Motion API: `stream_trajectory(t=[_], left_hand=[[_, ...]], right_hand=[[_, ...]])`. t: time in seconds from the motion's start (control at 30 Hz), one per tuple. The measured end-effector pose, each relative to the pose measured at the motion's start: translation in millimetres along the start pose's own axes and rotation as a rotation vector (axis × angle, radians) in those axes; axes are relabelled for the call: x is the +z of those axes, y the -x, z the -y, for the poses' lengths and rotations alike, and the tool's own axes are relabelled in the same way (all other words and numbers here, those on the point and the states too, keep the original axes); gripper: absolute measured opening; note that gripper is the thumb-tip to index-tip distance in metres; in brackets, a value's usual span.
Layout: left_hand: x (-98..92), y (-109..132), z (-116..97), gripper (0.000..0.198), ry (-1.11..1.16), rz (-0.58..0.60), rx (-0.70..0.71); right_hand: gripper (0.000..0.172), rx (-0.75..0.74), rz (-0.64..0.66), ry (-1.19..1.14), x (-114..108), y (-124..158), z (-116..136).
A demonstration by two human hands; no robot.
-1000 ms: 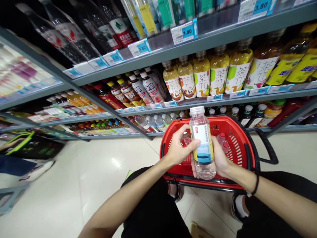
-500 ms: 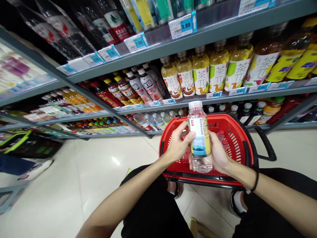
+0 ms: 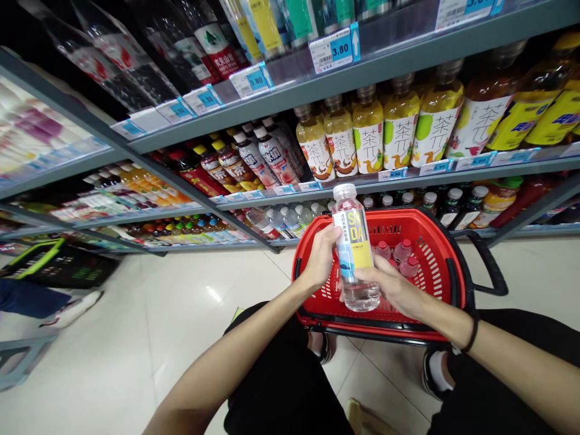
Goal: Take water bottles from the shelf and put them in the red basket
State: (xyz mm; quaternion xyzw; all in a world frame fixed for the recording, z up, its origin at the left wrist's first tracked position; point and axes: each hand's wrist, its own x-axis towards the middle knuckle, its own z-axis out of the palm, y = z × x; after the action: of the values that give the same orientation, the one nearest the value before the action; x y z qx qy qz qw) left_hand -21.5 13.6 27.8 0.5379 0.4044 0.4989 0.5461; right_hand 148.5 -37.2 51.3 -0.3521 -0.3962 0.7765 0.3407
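Both my hands hold a clear bottle of soda water (image 3: pixel 353 241) upright over a red shopping basket (image 3: pixel 312 302). My left hand (image 3: pixel 322 257) grips its left side near the label. On the other side, my right hand (image 3: pixel 394 281) is closed round the lower part, thumb across the yellow label area. The bottle has a white cap and a white, blue and yellow label with "SODA" turned partly toward me. Several bottles with pink-red caps (image 3: pixel 402 251) stand inside the basket, partly hidden behind my right hand. Some of my left fingers are hidden behind the bottle.
Shelves with tea bottles (image 3: pixel 401 130) and price tags (image 3: pixel 335 51) rise in front. The basket's black handle (image 3: pixel 487 266) sticks out to the right. At the left are a person's leg (image 3: pixel 31 299), a black-and-green basket (image 3: pixel 63 263) and a grey stool (image 3: pixel 25 359).
The bottle has been turned in my hands, bringing the yellow "SODA" side round to face me, and has shifted slightly left. More red-capped bottles show in the basket.
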Motion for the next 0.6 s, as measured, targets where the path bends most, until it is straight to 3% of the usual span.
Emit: stream_trajectory(t=[0.1, 0.27, 0.4, 0.6], left_hand=[[-1.9, -0.4, -1.6, 0.055, 0.020, 0.023, 0.035], [-7.2, -1.4, -1.0, 0.054, 0.045, 0.041, 0.076], [-8.4, -1.7, -2.5, 0.058, 0.029, 0.019, 0.065], [0.4, 1.1, -17.2, 0.077, 0.088, -0.055, 0.000]], right_hand=[[0.058, -0.045, 0.032, 0.098, -1.4, 0.9, -1.6], [0.062, -0.181, 0.049, 0.232, -2.8, -1.6, -10.2], [0.058, -0.328, -0.033, 0.422, -3.0, -2.9, -18.7], [0.055, -0.376, -0.133, 0.667, -3.5, -2.2, -19.8]])
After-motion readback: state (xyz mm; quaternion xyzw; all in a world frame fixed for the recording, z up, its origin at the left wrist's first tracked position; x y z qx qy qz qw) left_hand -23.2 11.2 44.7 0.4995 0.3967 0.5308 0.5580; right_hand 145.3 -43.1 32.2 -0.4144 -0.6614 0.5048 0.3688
